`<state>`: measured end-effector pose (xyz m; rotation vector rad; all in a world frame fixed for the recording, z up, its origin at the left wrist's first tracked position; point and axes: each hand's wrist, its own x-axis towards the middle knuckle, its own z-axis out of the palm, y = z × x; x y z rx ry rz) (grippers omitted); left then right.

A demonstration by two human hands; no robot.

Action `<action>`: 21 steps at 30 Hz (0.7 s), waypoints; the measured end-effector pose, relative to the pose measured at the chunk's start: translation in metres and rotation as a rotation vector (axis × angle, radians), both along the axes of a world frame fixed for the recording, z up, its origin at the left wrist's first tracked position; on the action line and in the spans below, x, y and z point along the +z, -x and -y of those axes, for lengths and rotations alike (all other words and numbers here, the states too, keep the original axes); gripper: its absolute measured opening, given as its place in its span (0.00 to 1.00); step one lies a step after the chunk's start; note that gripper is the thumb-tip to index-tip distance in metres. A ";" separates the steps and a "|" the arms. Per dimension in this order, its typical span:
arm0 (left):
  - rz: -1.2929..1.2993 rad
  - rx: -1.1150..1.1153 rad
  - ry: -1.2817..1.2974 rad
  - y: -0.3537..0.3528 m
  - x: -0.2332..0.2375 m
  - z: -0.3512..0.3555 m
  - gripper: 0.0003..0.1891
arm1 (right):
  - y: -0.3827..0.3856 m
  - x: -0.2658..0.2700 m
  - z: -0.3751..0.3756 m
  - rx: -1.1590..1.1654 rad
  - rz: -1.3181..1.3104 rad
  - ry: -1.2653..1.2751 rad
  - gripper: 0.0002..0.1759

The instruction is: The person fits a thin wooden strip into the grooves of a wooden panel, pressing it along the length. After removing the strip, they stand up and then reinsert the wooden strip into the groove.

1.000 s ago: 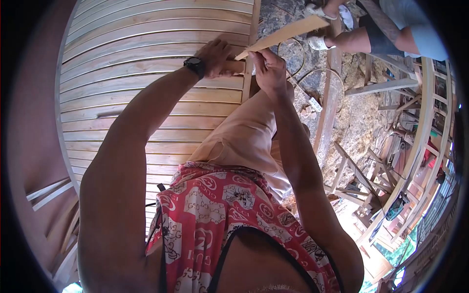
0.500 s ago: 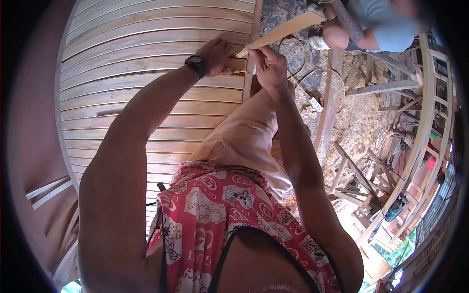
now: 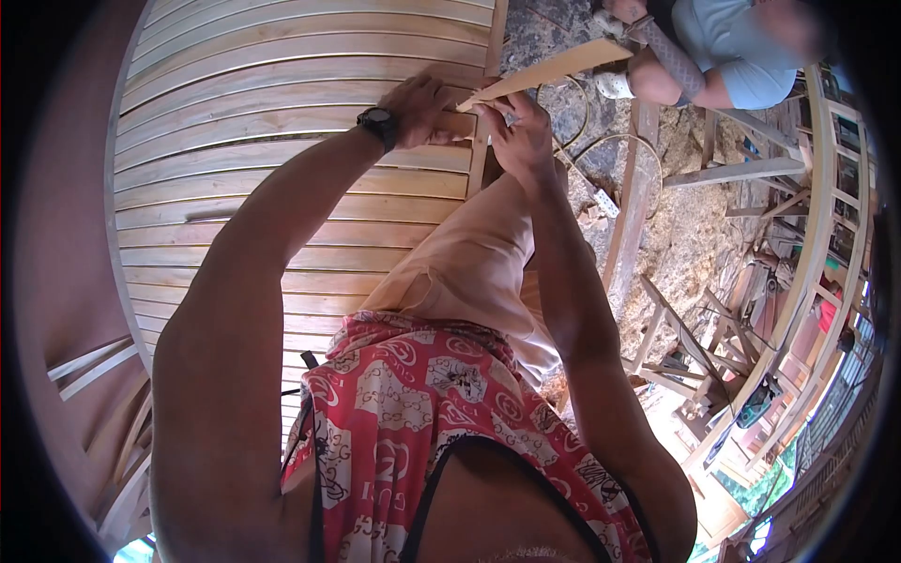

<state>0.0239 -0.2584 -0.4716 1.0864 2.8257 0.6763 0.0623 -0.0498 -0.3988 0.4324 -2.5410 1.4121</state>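
Observation:
A slatted wooden panel (image 3: 310, 103) fills the upper left of the head view. My left hand (image 3: 422, 111), with a black watch at its wrist, bends over a small wooden block (image 3: 458, 126) at the panel's right edge, its fingers closed round the block. Beside it, my right hand (image 3: 518, 129) pinches the near end of a long thin wooden strip (image 3: 563, 66). The strip slants up and right, and its tip lies between my two hands at the panel's edge.
Another person (image 3: 723, 47) in light blue crouches at the upper right. A looped cable runs to a white power strip (image 3: 606, 203) on the ground beside a wooden beam (image 3: 634, 202). Wooden trestles (image 3: 732, 173) and frames stand farther right, over sawdust.
The strip's far end has dropped slightly and come away from the other person's hand, which has moved up. My right hand's fingers have shifted along the strip; my left hand is nearly still.

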 end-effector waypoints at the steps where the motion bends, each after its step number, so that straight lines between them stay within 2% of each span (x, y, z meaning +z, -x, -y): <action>1: 0.007 -0.001 0.012 0.000 0.000 0.000 0.31 | -0.001 -0.001 0.000 0.021 0.006 0.039 0.12; 5: 0.025 0.008 0.033 0.001 0.004 0.000 0.33 | -0.001 -0.003 -0.002 0.018 0.024 0.049 0.12; 7: 0.044 0.015 0.014 0.000 0.003 0.001 0.35 | -0.002 0.000 -0.004 0.037 0.106 -0.020 0.17; 12: 0.114 0.092 0.058 -0.006 0.005 -0.006 0.35 | -0.001 0.011 -0.008 0.034 0.125 -0.045 0.19; 14: -0.019 0.303 -0.037 -0.017 0.006 -0.009 0.31 | -0.002 0.012 -0.009 0.027 0.126 -0.047 0.19; 15: -0.020 0.301 -0.038 -0.019 0.006 -0.008 0.31 | -0.002 0.015 -0.007 0.013 0.109 -0.024 0.15; 16: 0.017 0.398 -0.006 -0.020 0.006 -0.007 0.29 | -0.002 0.018 -0.006 0.001 0.092 0.000 0.12; 17: 0.052 0.496 0.026 -0.020 0.006 -0.006 0.28 | -0.001 0.018 -0.008 0.000 0.090 -0.001 0.12; 18: 0.051 0.495 0.025 -0.019 0.017 -0.006 0.28 | -0.001 0.018 -0.010 -0.007 0.123 -0.057 0.14; 20: 0.528 0.591 0.110 -0.011 0.048 -0.004 0.28 | -0.001 0.020 -0.011 -0.011 0.156 -0.112 0.16; 21: 0.527 0.593 0.110 -0.010 0.043 -0.003 0.28 | -0.002 0.025 -0.010 -0.017 0.184 -0.091 0.14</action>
